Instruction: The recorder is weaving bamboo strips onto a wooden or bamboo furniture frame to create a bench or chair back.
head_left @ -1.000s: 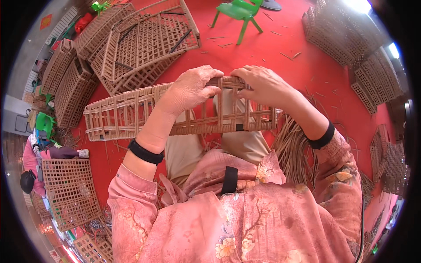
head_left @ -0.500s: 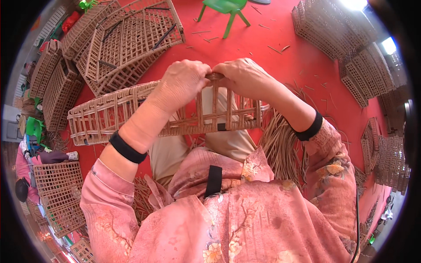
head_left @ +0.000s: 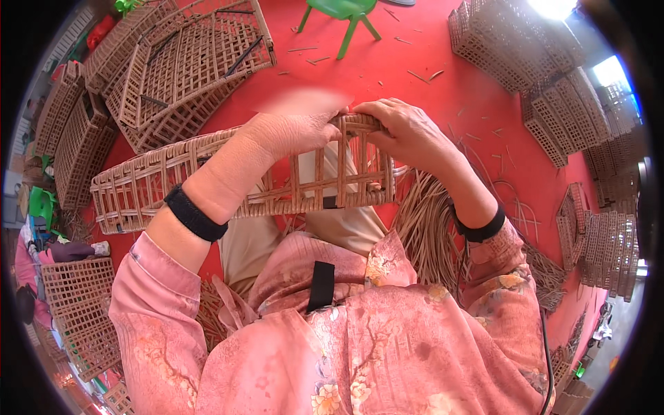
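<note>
A brown woven wicker basket (head_left: 328, 201) with open lattice sides lies across my lap, its long side reaching to the left. At its upper rim near the right end, my left hand (head_left: 294, 131) is closed, fingers curled and tips at the edge. A pale smear above it blurs part of that hand. Just to the right, my right hand (head_left: 408, 135) grips the corner of the same rim, fingers over the top and thumb beneath. Whether a thin strand lies between the fingertips is too small to tell.
Long loose wicker strands (head_left: 429, 228) lie in a bundle beside my right knee. Stacked lattice baskets (head_left: 200, 62) stand at far left, with more stacks (head_left: 512, 48) at far right. A green stool (head_left: 342, 8) stands ahead on the red floor (head_left: 387, 69), which is scattered with offcuts.
My right hand has moved right along the rim to the basket's corner, and its fingers have spread over the edge. My left hand has dropped slightly. The whole view has shifted a little.
</note>
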The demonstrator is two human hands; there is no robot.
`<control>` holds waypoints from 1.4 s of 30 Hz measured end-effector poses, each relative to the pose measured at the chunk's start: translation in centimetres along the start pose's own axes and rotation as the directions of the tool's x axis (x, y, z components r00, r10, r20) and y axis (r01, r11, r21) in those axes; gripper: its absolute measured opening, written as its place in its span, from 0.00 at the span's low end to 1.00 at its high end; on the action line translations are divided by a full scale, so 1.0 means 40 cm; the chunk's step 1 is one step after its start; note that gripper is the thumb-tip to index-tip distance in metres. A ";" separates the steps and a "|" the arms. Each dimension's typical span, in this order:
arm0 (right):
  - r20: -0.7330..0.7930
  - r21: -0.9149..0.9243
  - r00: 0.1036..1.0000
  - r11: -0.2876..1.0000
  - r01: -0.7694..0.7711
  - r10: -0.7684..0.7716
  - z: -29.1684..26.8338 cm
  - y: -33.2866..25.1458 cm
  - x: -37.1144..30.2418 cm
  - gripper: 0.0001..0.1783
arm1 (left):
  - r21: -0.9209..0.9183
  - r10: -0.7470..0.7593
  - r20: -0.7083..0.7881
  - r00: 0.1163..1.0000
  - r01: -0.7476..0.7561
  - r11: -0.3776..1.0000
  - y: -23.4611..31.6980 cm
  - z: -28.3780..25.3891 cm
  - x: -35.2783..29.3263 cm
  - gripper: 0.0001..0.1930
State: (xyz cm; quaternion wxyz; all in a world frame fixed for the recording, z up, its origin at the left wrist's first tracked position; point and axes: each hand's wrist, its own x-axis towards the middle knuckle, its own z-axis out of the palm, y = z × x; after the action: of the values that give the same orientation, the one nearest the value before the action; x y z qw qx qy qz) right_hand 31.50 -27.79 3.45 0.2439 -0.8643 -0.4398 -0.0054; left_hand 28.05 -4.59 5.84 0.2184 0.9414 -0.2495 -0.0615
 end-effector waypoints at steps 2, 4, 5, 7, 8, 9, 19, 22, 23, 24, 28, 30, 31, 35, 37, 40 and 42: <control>0.014 0.019 1.000 1.000 0.000 0.000 -0.012 0.006 0.005 0.21 | 0.021 0.050 0.001 0.999 -0.050 0.999 -0.010 -0.002 0.007 0.19; 0.030 0.042 1.000 0.999 0.003 -0.004 -0.016 0.005 0.003 0.20 | 0.042 0.095 0.005 0.995 -0.095 0.995 -0.009 0.004 0.004 0.19; 0.017 0.072 1.000 0.997 0.004 -0.005 -0.015 0.007 0.003 0.19 | 0.090 0.071 -0.005 0.997 -0.070 0.993 -0.001 0.008 0.006 0.19; 0.004 0.103 1.000 0.995 0.007 -0.007 -0.011 0.012 0.006 0.18 | 0.137 0.046 -0.014 0.999 -0.044 0.990 0.004 0.013 0.004 0.19; -0.018 0.111 0.999 0.993 0.028 -0.026 -0.010 0.014 0.009 0.18 | 0.158 0.060 -0.025 0.998 -0.055 0.986 0.007 0.014 0.002 0.19; -0.041 0.119 0.998 0.992 0.048 -0.044 -0.008 0.017 0.011 0.18 | 0.178 0.075 -0.036 0.997 -0.067 0.982 0.007 0.016 0.001 0.18; 0.113 -0.039 0.993 0.999 -0.032 0.036 -0.055 -0.012 0.039 0.17 | -0.456 -0.045 -0.041 0.998 0.021 0.890 -0.072 -0.057 -0.025 0.20; -0.020 -0.138 0.996 0.986 -0.090 0.088 -0.081 -0.107 0.022 0.19 | -0.327 -0.086 -0.176 0.981 0.024 0.945 -0.155 -0.113 -0.151 0.19; -0.124 -0.138 0.988 0.984 -0.111 0.094 -0.075 -0.136 0.021 0.20 | -0.335 -0.171 -0.221 0.960 0.090 0.938 -0.186 -0.130 -0.209 0.18; -0.162 -0.106 0.985 0.992 -0.069 0.051 -0.062 -0.167 0.026 0.22 | -0.208 -0.185 -0.267 0.946 0.130 0.969 -0.224 -0.144 -0.279 0.17; -0.174 0.046 0.984 0.999 -0.025 0.032 0.018 -0.266 0.076 0.22 | 0.016 -0.336 -0.408 0.849 0.375 0.927 -0.418 -0.116 -0.503 0.21; -0.210 0.036 0.977 0.999 -0.023 0.030 0.084 -0.273 0.105 0.22 | 0.104 -0.397 -0.446 0.803 0.487 0.867 -0.444 -0.094 -0.538 0.27; -0.241 0.032 0.970 0.999 -0.027 0.034 0.116 -0.272 0.120 0.21 | 0.102 -0.393 -0.452 0.801 0.484 0.869 -0.449 -0.096 -0.535 0.27; -0.325 -0.075 0.944 0.997 0.026 -0.049 0.198 -0.238 0.162 0.20 | -0.066 -0.483 -0.311 0.818 0.489 0.870 -0.346 -0.108 -0.493 0.32; -0.336 -0.108 0.941 0.994 0.014 -0.049 0.204 -0.204 0.164 0.18 | 0.003 -0.433 -0.334 0.838 0.460 0.888 -0.321 -0.085 -0.479 0.31; -0.222 -0.013 0.975 1.000 -0.020 0.017 0.181 -0.167 0.146 0.16 | 0.028 -0.404 -0.347 0.847 0.440 0.898 -0.270 -0.043 -0.480 0.32; -0.183 0.014 0.983 0.999 -0.030 0.032 0.173 -0.163 0.131 0.17 | 0.130 -0.391 -0.319 0.863 0.449 0.884 -0.225 -0.028 -0.480 0.33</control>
State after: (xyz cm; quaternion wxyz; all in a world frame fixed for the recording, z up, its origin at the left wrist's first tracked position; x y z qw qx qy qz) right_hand 28.30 -17.65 1.25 0.2881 -0.8655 -0.4020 -0.0786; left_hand 15.64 12.40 3.00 0.1375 0.9890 -0.0083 0.0532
